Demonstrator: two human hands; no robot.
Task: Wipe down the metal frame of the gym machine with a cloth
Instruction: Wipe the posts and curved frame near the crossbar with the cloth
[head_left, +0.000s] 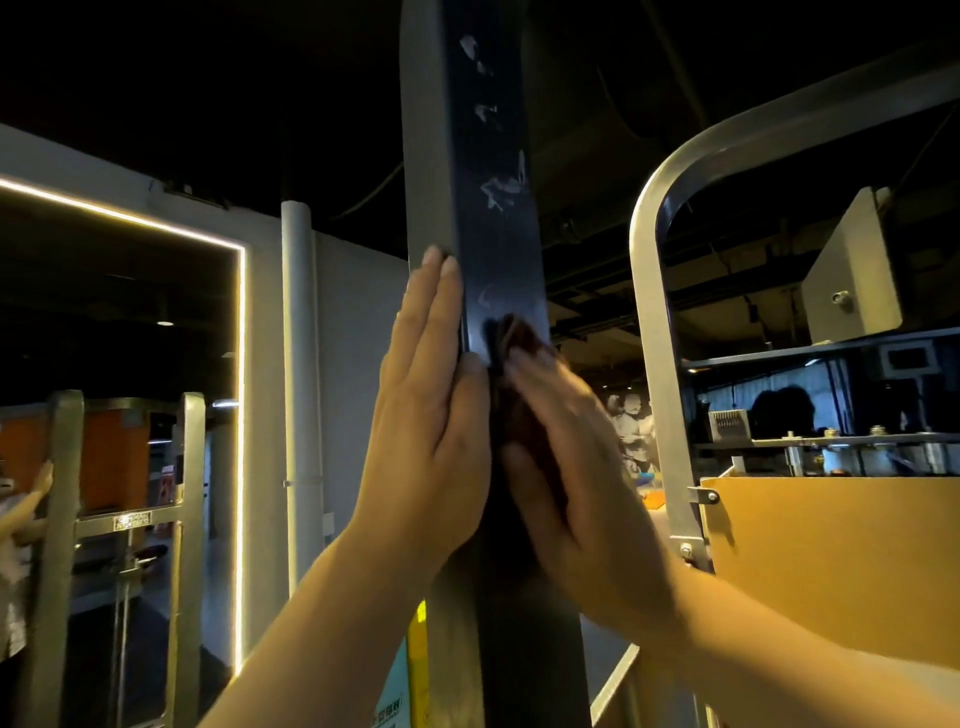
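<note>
A tall dark metal upright (488, 156) of the gym machine runs up the middle of the view, with pale scuff marks on its front face. My left hand (431, 415) lies flat against the upright's left side, fingers straight and pointing up. My right hand (576, 467), blurred by motion, presses a dark brownish cloth (511, 332) against the front face of the upright. Only the cloth's top edge and a strip beside my palm show; the hand covers the remainder.
A curved silver frame tube (654, 322) with a yellow panel (831, 561) stands close on the right. Silver rails (192, 519) of another machine are at the lower left, where a person's arm (31, 499) shows. A lit doorway strip (241, 415) glows behind.
</note>
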